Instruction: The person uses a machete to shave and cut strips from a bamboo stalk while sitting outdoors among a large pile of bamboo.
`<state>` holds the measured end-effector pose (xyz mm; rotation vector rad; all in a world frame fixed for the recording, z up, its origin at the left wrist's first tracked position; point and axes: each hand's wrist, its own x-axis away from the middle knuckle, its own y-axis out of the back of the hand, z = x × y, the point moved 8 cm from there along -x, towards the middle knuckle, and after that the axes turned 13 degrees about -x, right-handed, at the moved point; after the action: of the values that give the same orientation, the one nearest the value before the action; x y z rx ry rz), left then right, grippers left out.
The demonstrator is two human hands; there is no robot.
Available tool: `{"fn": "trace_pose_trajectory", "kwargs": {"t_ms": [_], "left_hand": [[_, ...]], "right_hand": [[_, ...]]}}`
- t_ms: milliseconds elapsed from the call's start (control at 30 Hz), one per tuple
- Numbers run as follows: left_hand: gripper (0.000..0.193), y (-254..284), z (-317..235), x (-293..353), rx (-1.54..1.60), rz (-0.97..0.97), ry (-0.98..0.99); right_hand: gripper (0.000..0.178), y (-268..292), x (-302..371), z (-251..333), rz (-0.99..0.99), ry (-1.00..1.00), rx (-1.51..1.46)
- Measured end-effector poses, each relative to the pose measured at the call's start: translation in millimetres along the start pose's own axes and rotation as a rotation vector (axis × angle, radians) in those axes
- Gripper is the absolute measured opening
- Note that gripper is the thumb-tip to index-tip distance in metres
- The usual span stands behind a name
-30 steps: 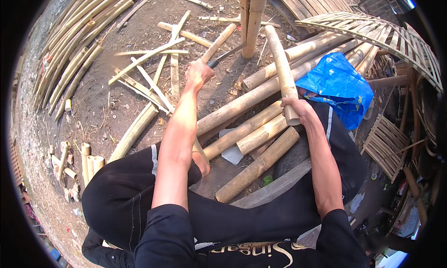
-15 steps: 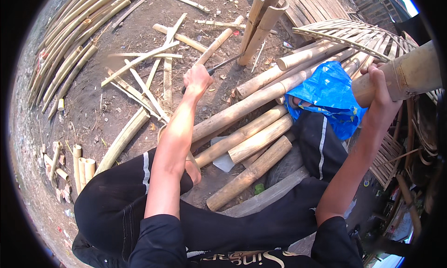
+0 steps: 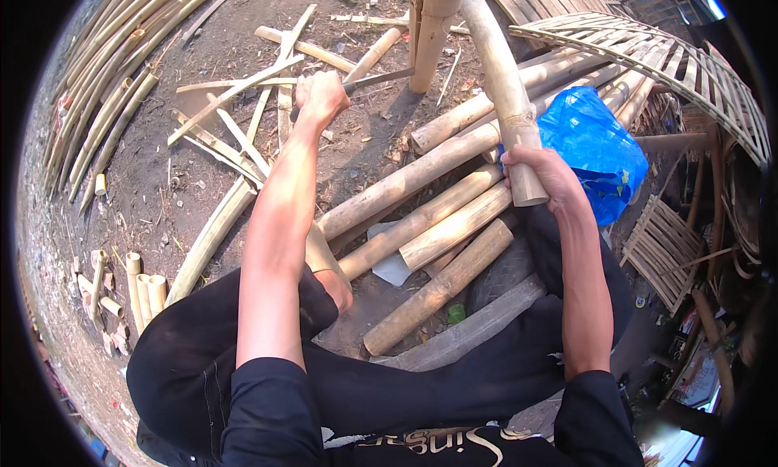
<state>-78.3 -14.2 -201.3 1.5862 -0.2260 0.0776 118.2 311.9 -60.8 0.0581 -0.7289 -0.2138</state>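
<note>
Over at eleven o'clock, that outstretched left hand (image 3: 320,98) clenches a knife (image 3: 385,79); right hand (image 3: 545,173), at two, clasps a bamboo pole (image 3: 509,86).

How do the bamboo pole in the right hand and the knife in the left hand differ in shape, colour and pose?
Shape: the bamboo pole is thick and round; the knife has a slim blade.
Colour: the bamboo pole is pale tan; the knife's blade is dark grey.
Pose: the bamboo pole slants up and slightly left in the picture; the knife points right.
Shared: both are gripped near one end.
</note>
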Motion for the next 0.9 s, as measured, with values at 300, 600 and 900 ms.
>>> {"fn": "trace_pose_trajectory", "kwargs": {"t_ms": [300,600,900], "left_hand": [[0.023,73,-8,-5,-0.185,-0.031,-0.058],[0.028,7,2,9,-0.025,0.107,0.092],[0.023,-50,-5,33,0.12,-0.01,0.118]], "right_hand": [[0.024,22,126,166,-0.335,0.948,0.126],[0.061,-52,-44,-102,-0.296,-0.112,0.659],[0.053,9,-29,-67,-0.228,0.066,0.544]]}}
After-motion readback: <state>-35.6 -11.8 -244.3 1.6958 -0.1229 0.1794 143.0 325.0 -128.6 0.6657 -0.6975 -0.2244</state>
